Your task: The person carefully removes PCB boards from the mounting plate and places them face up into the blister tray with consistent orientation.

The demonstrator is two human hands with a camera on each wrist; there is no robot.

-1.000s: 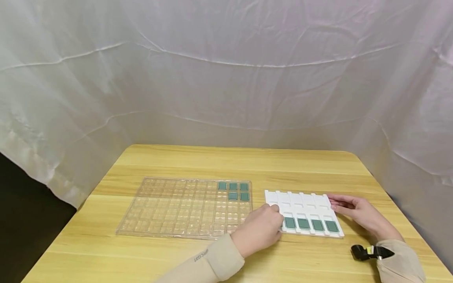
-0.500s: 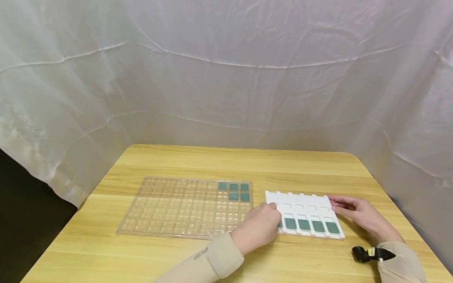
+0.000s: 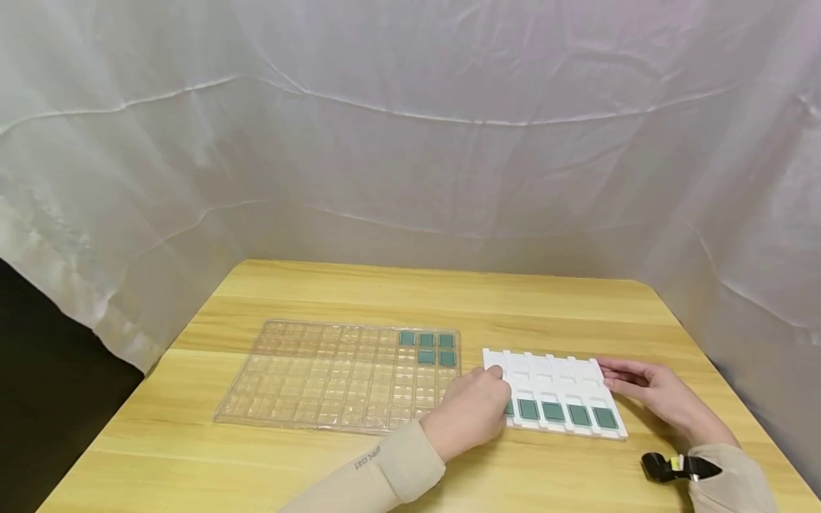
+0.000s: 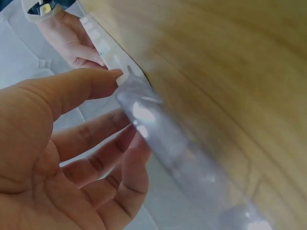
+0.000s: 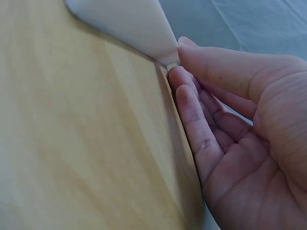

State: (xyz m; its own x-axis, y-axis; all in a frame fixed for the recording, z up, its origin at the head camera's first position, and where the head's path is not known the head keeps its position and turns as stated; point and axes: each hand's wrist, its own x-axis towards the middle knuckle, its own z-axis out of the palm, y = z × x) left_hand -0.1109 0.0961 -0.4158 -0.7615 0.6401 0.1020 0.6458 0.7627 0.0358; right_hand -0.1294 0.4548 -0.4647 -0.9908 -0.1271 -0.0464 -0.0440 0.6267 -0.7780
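Note:
A white slotted tray point(image 3: 556, 385) lies on the table, with several green square chips point(image 3: 554, 412) along its near row. My left hand point(image 3: 471, 410) is at the tray's left end, fingers curled, partly covering the leftmost chip. In the left wrist view, the thumb of that hand point(image 4: 72, 148) touches the white tray's end; what the fingertips meet is partly hidden behind clear plastic. The right hand point(image 3: 661, 392) pinches the far right corner of the tray. Up close in the right wrist view, its thumb point(image 5: 230, 67) lies against the white edge, other fingertips below.
Left of the white tray, a large clear plastic tray point(image 3: 308, 385) with many pockets lies flat, several green chips in its far right corner. A black clip-like device point(image 3: 680, 467) sits at the right cuff. Pale curtains point(image 3: 410, 164) surround the wooden table point(image 3: 551, 306).
The left hand has shifted slightly left, showing more of the leftmost chip in the white tray. The right hand stays at its corner. The head view has tilted a little.

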